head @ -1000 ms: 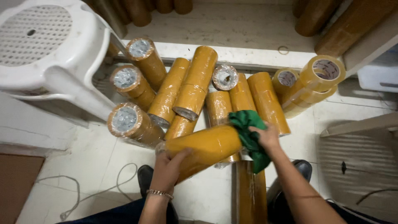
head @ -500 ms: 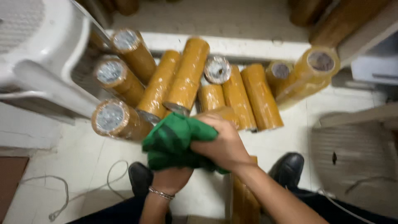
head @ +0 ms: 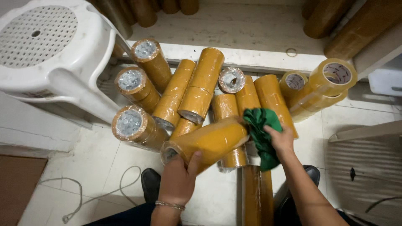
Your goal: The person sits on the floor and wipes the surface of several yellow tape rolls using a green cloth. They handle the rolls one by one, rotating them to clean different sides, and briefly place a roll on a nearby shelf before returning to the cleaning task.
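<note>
While the left hand [head: 178, 178] grips a long wrapped sleeve of brown tape rolls [head: 207, 142] from below, thumb up over its side, the sleeve sits tilted above the floor, lower end toward the left. Right hand [head: 281, 140] closed around a green cloth [head: 260, 129], pressing it against the sleeve's upper right end. Behind it: a heap of similar tape sleeves [head: 197, 90] on the pale tiled floor [head: 88, 167], several with film-covered ends facing up. Two looser stacks of tape rolls [head: 326, 83] lean at right. White plastic stool [head: 46, 54] at upper left. Thin white cord [head: 96, 192] lies looped on the floor near a black shoe [head: 150, 184].
</note>
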